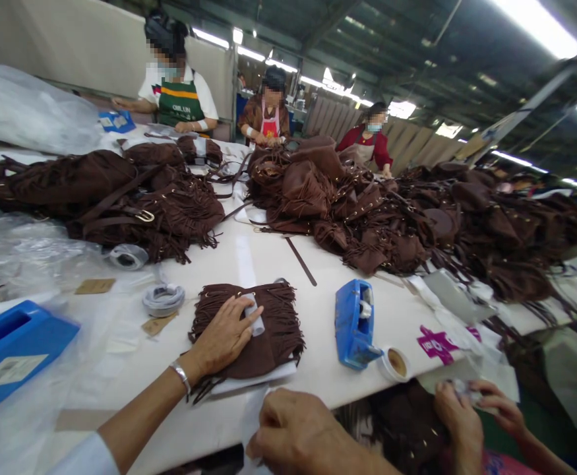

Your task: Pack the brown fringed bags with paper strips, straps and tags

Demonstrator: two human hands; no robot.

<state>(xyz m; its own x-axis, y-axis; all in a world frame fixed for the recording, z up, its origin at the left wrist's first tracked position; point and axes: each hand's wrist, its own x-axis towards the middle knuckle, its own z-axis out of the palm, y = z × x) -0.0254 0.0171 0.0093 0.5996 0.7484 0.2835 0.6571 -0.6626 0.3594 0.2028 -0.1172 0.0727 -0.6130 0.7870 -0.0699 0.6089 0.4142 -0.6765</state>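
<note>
One wrapping step, I judge: left hand (222, 334), fingers spread, presses the fringed bag (270, 346); right hand (302, 429), at five o'clock, curls on I can't tell what; next needs steady pressure.

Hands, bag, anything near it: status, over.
Left hand on bag, fingers at pale strip. Right hand curled nearer the camera, grip unclear. Blue dispenser right of bag, not touching.

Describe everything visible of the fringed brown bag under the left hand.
The dark brown bag looks suede-like, with fringe down both sides and gold-coloured hardware near its far edge. It lies flat over a white sheet on the table; the left hand rests on it, fingers touching a pale strip.
</note>
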